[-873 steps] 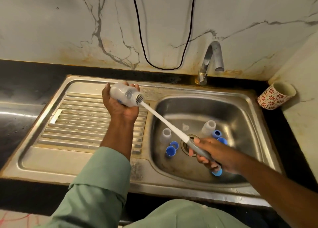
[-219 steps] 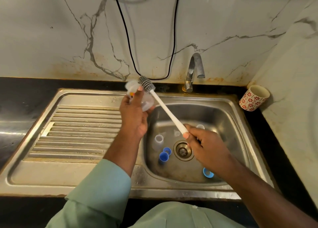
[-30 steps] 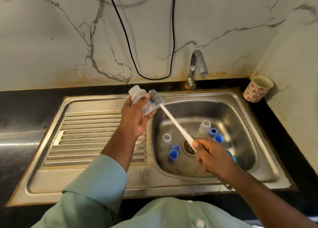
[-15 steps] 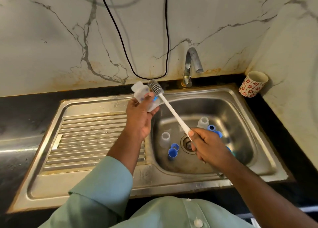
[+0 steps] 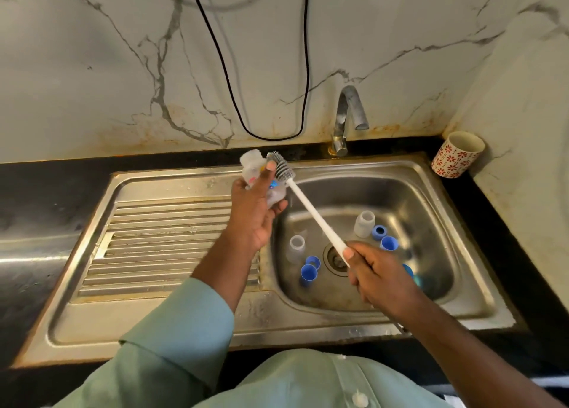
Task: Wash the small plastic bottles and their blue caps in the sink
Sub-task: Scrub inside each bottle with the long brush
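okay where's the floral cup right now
In the head view, the floral cup sits tilted on the black counter at the far right, in the wall corner, right of the faucet and beyond the sink rim.

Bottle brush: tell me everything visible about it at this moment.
The brush has a long white handle, plastic by its look, ending in a short head of grey bristles. It slants from lower right up to upper left above the sink. The right hand grips its lower end, which is hidden in the fist. The bristle head lies against the outside of the clear bottle held by the left hand, beside that hand's thumb, not inside the bottle.
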The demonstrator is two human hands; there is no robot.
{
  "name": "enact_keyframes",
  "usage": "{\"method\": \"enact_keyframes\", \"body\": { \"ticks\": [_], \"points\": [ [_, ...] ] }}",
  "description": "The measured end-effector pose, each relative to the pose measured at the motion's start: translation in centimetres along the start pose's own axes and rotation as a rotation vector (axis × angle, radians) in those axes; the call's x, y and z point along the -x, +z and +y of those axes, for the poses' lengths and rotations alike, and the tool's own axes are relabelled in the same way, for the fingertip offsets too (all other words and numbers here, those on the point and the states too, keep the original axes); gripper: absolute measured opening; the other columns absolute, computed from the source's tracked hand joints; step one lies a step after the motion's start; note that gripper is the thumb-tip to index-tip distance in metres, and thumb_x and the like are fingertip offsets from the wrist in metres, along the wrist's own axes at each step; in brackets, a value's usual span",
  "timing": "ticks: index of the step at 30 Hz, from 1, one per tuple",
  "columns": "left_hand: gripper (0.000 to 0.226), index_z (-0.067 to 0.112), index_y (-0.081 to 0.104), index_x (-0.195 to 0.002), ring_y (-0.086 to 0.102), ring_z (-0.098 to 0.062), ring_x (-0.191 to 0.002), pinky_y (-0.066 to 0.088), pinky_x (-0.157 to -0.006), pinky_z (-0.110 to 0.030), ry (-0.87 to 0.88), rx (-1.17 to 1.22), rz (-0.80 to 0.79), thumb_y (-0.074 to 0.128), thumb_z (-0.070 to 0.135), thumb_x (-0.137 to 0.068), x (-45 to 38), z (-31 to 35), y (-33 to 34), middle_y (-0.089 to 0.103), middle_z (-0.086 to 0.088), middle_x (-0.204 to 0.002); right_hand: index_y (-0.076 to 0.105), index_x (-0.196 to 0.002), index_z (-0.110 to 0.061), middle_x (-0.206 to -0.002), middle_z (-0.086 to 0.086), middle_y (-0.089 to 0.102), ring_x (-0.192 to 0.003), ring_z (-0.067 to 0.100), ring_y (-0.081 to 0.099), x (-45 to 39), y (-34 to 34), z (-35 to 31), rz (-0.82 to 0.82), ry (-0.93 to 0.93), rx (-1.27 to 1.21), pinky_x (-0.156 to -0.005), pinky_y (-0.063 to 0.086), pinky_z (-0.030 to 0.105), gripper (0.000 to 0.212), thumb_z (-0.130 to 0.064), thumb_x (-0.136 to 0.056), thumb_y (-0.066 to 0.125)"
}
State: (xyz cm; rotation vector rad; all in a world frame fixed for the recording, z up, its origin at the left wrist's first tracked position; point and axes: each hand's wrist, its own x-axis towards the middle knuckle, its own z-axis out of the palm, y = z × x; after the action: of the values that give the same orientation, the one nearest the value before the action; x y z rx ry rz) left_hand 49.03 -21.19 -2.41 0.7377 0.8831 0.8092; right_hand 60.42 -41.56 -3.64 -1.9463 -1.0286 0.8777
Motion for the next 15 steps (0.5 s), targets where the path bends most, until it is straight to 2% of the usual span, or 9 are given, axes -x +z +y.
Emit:
{"method": "enact_keyframes", "body": {
  "ticks": [3,5,7,11,13,15],
  "points": [
    [0.070,0.005,0.047,-0.137,0.066,-0.026,-0.097,0.057,-0.069,-0.036,0.030,0.116,0.028,0.080,0.027,-0.079,0.4,-0.6,0.8,0.064,-0.014,-0.117,0.060,-0.090,-0.022,-0.066,0.009,0.059,-0.052,0.013,0.046,-0.8,-0.2,-0.7,0.038,-0.050,0.122,-0.053,0.048,0.040,0.027,-0.037,-0.100,0.041],
    [0.060,0.005,0.050,-0.134,0.069,-0.026,-0.097,0.058,-0.068,-0.036,0.083,0.232,0.094,0.077,0.023,-0.084,-0.2,0.4,0.4,0.066,-0.014,-0.116,0.059,-0.088,-0.019,-0.064,0.004,0.056,-0.052,0.011,0.046,-0.2,-0.6,-0.3,0.016,-0.096,0.235,-0.056,0.049,0.041,0.028,-0.037,-0.100,0.041],
    [0.052,0.007,0.053,-0.131,0.069,-0.024,-0.094,0.058,-0.065,-0.033,0.105,0.230,0.107,0.075,0.022,-0.086,-0.5,1.0,-0.1,0.067,-0.011,-0.112,0.059,-0.087,-0.020,-0.064,0.000,0.054,-0.053,0.011,0.047,0.7,-0.7,0.3,-0.011,-0.104,0.274,-0.058,0.049,0.040,0.027,-0.035,-0.100,0.041],
    [0.037,0.016,0.062,-0.119,0.067,-0.029,-0.108,0.056,-0.090,-0.047,0.010,0.081,0.017,0.074,0.028,-0.086,0.5,-0.5,1.0,0.069,-0.009,-0.117,0.059,-0.090,-0.020,-0.065,0.007,0.057,-0.052,0.013,0.046,-0.8,-0.1,-0.6,0.074,-0.104,0.134,-0.054,0.048,0.041,0.026,-0.035,-0.101,0.041],
    [0.031,0.017,0.062,-0.116,0.067,-0.029,-0.109,0.056,-0.091,-0.046,0.010,0.137,0.029,0.072,0.026,-0.088,0.4,0.0,0.8,0.069,-0.009,-0.116,0.059,-0.092,-0.019,-0.067,0.008,0.058,-0.053,0.012,0.047,-1.2,-0.1,-0.8,0.065,-0.107,0.153,-0.054,0.049,0.041,0.027,-0.037,-0.101,0.040],
    [0.029,0.015,0.061,-0.118,0.066,-0.029,-0.108,0.057,-0.086,-0.042,0.011,0.237,0.037,0.069,0.021,-0.091,-0.2,0.9,0.1,0.068,-0.010,-0.113,0.060,-0.091,-0.020,-0.065,0.000,0.055,-0.052,0.008,0.047,-0.6,-0.2,0.0,0.028,-0.109,0.233,-0.056,0.049,0.037,0.027,-0.036,-0.101,0.040]
  ]
}}
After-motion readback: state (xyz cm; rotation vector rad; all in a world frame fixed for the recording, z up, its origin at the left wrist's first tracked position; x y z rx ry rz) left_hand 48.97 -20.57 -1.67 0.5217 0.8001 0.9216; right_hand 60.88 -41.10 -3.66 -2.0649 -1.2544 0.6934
